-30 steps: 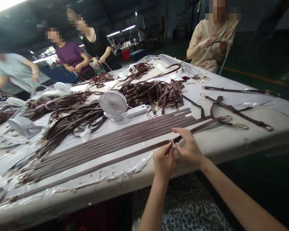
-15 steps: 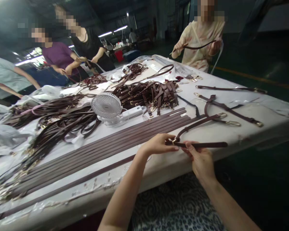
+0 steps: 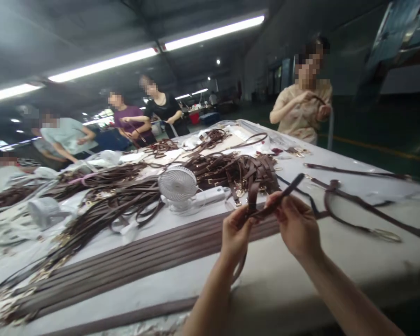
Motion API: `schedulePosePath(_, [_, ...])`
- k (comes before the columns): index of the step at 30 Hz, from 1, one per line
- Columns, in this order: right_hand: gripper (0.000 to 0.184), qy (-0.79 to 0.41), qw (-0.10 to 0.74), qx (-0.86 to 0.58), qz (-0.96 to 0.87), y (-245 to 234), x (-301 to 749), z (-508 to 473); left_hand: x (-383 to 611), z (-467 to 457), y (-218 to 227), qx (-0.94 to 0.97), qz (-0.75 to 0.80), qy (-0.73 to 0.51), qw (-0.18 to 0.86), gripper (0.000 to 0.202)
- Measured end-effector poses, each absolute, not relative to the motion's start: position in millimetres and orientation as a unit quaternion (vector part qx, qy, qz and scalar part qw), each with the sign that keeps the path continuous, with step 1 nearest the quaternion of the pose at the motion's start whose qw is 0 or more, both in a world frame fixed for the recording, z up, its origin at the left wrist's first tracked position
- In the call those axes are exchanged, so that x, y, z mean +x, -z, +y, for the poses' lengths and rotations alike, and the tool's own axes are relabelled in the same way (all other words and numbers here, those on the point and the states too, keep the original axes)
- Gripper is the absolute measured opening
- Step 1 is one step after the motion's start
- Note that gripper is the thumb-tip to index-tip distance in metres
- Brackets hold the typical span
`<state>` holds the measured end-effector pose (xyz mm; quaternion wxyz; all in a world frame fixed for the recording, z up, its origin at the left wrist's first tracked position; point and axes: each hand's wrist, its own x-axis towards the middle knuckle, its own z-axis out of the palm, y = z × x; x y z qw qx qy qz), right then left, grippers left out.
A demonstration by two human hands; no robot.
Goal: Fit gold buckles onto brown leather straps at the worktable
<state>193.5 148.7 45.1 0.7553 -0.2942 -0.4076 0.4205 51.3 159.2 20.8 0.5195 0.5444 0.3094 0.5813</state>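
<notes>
Left hand (image 3: 235,234): fingers curled, pinching a brown leather strap (image 3: 291,186)
Right hand (image 3: 296,225): fingers pressed together, pinching the same strap
Behind: pile of straps (image 3: 231,172), small fan (image 3: 178,186)

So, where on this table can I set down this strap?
The white table top shows along the front edge, right of your right hand and below the strap with the ring. It is crowded around the fan, among heaped straps.
</notes>
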Motion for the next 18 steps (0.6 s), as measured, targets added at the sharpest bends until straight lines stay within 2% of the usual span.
schedulePosePath(2, [0.043, -0.477, 0.692, -0.219, -0.496, -66.2, 174.8, 174.4, 34.5, 164.0, -29.6, 0.501, 0.314, -0.649, 0.479, 0.038])
schedulePosePath(4, [0.048, -0.511, 0.655, -0.183, -0.526, -70.4, 156.5, 196.1, 20.9, 169.6, -31.8, 0.449, 0.308, -0.686, 0.483, 0.042])
schedulePosePath(8, [0.033, -0.540, 0.658, -0.227, -0.473, -39.7, 139.4, 219.6, 11.3, 179.1, -23.7, 0.346, 0.258, -0.706, 0.562, 0.055])
schedulePosePath(12, [0.030, -0.526, 0.640, -0.299, -0.474, -19.9, 147.7, 216.2, 15.2, 180.1, -21.4, 0.303, 0.261, -0.729, 0.556, 0.053])
schedulePosePath(18, [0.042, -0.544, 0.499, -0.280, -0.614, -40.0, 152.5, 207.8, 16.1, 178.6, -25.7, 0.319, 0.253, -0.744, 0.529, 0.047])
